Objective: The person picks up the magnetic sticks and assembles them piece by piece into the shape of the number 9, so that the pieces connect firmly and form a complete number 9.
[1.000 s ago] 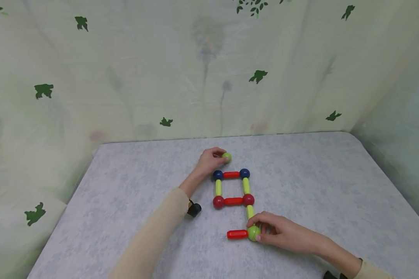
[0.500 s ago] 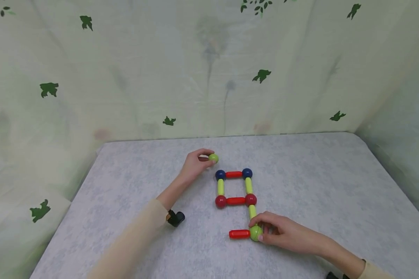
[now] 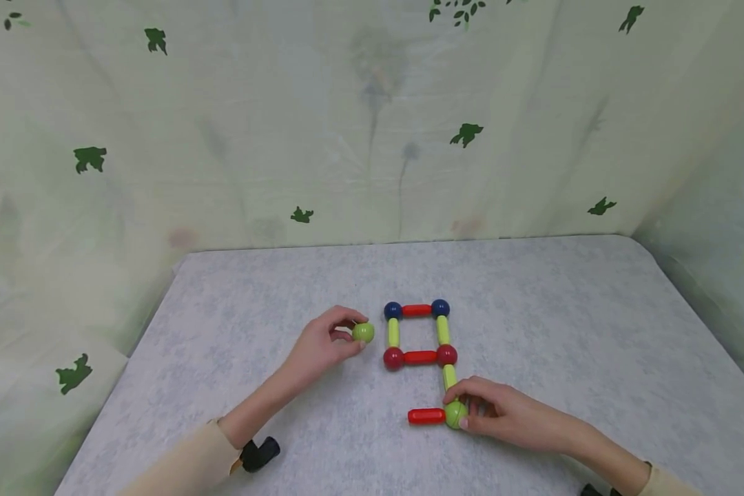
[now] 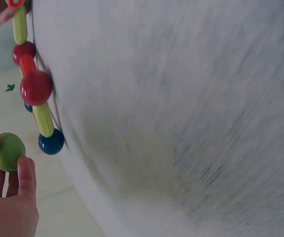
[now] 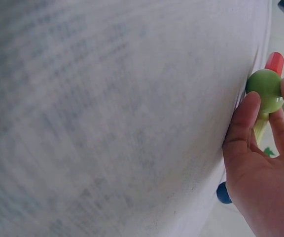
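My left hand point(image 3: 319, 344) pinches a loose green ball point(image 3: 363, 332) between thumb and fingers, left of a ball-and-stick frame on the table. That frame is a square with two blue balls point(image 3: 440, 308) at the far corners and two red balls point(image 3: 393, 358) at the near ones. Red rods point(image 3: 420, 357) run crosswise and yellow-green rods point(image 3: 393, 333) lengthwise. From the right red ball another yellow-green rod point(image 3: 449, 377) leads to a second green ball point(image 3: 455, 415), which my right hand point(image 3: 508, 417) grips. A red rod point(image 3: 426, 416) points left from that ball, its left end free.
A grey-blue mottled cloth covers the table point(image 3: 595, 331). Behind it hangs a pale curtain point(image 3: 254, 124) with dark green leaf shapes. A black wrist camera point(image 3: 260, 455) sits at my left cuff.
My left hand has carried its green ball from behind the square leftward and then nearer, to the square's left side. My right hand stays on the other green ball.
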{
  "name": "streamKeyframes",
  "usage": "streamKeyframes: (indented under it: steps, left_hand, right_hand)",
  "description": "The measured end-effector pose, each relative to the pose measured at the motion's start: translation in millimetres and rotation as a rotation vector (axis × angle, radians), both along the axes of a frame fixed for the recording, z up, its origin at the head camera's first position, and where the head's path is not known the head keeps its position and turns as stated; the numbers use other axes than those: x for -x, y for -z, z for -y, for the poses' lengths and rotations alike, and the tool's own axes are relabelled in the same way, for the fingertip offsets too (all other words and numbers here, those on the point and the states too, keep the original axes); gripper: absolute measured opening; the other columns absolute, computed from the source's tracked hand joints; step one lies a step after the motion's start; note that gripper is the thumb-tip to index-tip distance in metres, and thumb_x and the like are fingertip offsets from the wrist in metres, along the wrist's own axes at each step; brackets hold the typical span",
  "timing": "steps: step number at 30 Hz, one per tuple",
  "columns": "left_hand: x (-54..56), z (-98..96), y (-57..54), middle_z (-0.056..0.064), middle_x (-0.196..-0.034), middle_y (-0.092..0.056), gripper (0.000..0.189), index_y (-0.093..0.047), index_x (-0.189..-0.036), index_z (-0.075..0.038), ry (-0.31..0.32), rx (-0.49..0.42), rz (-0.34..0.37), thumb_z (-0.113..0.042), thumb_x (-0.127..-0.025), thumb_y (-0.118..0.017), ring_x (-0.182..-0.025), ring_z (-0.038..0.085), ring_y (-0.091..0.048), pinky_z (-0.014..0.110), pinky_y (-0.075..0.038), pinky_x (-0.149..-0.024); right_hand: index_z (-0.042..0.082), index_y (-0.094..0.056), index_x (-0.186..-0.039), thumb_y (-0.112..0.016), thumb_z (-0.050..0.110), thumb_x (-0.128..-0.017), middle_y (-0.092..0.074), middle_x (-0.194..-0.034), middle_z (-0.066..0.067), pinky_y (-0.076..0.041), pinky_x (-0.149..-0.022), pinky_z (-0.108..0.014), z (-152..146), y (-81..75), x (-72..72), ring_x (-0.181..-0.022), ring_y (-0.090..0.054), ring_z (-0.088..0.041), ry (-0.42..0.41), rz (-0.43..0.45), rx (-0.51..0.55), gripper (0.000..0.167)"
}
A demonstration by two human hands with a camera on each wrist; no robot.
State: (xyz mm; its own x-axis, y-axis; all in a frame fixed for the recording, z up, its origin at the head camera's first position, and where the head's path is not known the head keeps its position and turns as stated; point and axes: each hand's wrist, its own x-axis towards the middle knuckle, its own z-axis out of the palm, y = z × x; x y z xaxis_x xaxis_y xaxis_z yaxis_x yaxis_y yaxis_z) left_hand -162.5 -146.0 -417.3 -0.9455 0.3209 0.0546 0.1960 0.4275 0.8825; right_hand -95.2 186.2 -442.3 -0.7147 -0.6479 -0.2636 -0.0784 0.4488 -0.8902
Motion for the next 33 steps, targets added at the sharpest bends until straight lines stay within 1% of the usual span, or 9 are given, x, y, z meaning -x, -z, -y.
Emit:
streamKeyframes:
  steps: [5, 9, 11, 14, 17, 20, 25, 30, 33]
  left_hand:
    - [-29.6, -0.3, 4.0, -0.006, -0.107, -0.062, 0.034, -0.067, -0.112, -0.015, 0.073, 0.011, -0.017, -0.001, -0.082, -0.076, -0.100, 0.015, -0.058, 0.033, -0.053, -0.083]
    - [-47.8, -4.8, 10.7, -0.008, -0.105, -0.062, 0.034, -0.067, -0.110, -0.014, 0.138, 0.025, -0.027, 0.001, -0.081, -0.077, -0.096, 0.013, -0.059, 0.033, -0.053, -0.083]
    - [-54.9, -8.2, 13.8, -0.008, -0.104, -0.062, 0.033, -0.067, -0.110, -0.013, 0.168, 0.029, 0.005, 0.000, -0.081, -0.077, -0.093, 0.014, -0.060, 0.032, -0.053, -0.082]
    - [-63.2, -13.6, 17.0, -0.008, -0.103, -0.063, 0.031, -0.068, -0.110, -0.015, 0.202, 0.044, 0.096, -0.006, -0.082, -0.078, -0.090, 0.014, -0.061, 0.030, -0.053, -0.082]
    - [-69.0, -18.7, 20.4, -0.009, -0.102, -0.063, 0.029, -0.069, -0.110, -0.018, 0.219, 0.052, 0.190, -0.011, -0.083, -0.078, -0.090, 0.014, -0.060, 0.027, -0.052, -0.080]
    - [-72.5, -22.7, 23.5, -0.009, -0.102, -0.063, 0.028, -0.069, -0.109, -0.021, 0.224, 0.053, 0.243, -0.015, -0.084, -0.078, -0.090, 0.015, -0.060, 0.026, -0.052, -0.078]
    - [-75.8, -25.4, 26.1, -0.009, -0.102, -0.062, 0.029, -0.068, -0.110, -0.023, 0.215, 0.044, 0.257, -0.015, -0.084, -0.078, -0.091, 0.015, -0.059, 0.026, -0.052, -0.077]
    - [-77.4, -25.6, 25.0, -0.009, -0.103, -0.062, 0.029, -0.067, -0.111, -0.021, 0.215, 0.031, 0.250, -0.017, -0.085, -0.078, -0.093, 0.015, -0.058, 0.025, -0.051, -0.079]
    - [-78.4, -25.3, 24.8, -0.009, -0.104, -0.061, 0.030, -0.067, -0.112, -0.021, 0.212, 0.026, 0.249, -0.017, -0.085, -0.078, -0.093, 0.015, -0.058, 0.025, -0.051, -0.079]
  right_hand:
    - [0.026, -0.060, -0.124, -0.065, 0.027, -0.096, -0.059, -0.102, 0.001, -0.047, -0.072, -0.026, 0, 0.8, 0.1, -0.090, -0.055, -0.019, 0.009, -0.003, 0.004, 0.028]
    - [0.025, -0.059, -0.124, -0.065, 0.026, -0.096, -0.059, -0.101, 0.001, -0.047, -0.072, -0.026, -1, 1.4, 0.1, -0.090, -0.055, -0.019, 0.011, -0.008, 0.016, 0.028]
    - [0.025, -0.059, -0.124, -0.065, 0.026, -0.096, -0.059, -0.102, 0.001, -0.047, -0.072, -0.026, -1, 1.5, 0.0, -0.090, -0.055, -0.019, 0.012, -0.009, 0.018, 0.028]
    - [0.025, -0.059, -0.124, -0.065, 0.026, -0.096, -0.059, -0.101, 0.001, -0.048, -0.072, -0.026, 0, 1.5, 0.9, -0.090, -0.055, -0.019, 0.010, 0.000, 0.014, 0.028]
    - [0.026, -0.059, -0.124, -0.065, 0.027, -0.096, -0.059, -0.101, 0.001, -0.048, -0.072, -0.026, 2, 1.4, 2.1, -0.090, -0.056, -0.020, 0.008, 0.016, 0.006, 0.028]
    - [0.026, -0.060, -0.124, -0.065, 0.028, -0.096, -0.059, -0.102, 0.000, -0.048, -0.072, -0.027, 3, 1.3, 3.2, -0.090, -0.056, -0.020, 0.004, 0.026, 0.001, 0.029]
    - [0.027, -0.060, -0.124, -0.065, 0.029, -0.096, -0.059, -0.102, 0.001, -0.048, -0.072, -0.027, 4, 0.4, 3.5, -0.089, -0.056, -0.019, -0.004, 0.010, -0.005, 0.028]
    - [0.028, -0.060, -0.124, -0.065, 0.029, -0.096, -0.059, -0.099, 0.004, -0.048, -0.072, -0.026, 4, 0.2, 1.3, -0.088, -0.056, -0.016, -0.010, -0.056, -0.034, 0.028]
    - [0.030, -0.060, -0.125, -0.065, 0.030, -0.096, -0.058, -0.099, 0.006, -0.048, -0.072, -0.026, 6, -0.6, -1.6, -0.088, -0.055, -0.015, -0.002, -0.079, -0.055, 0.030]
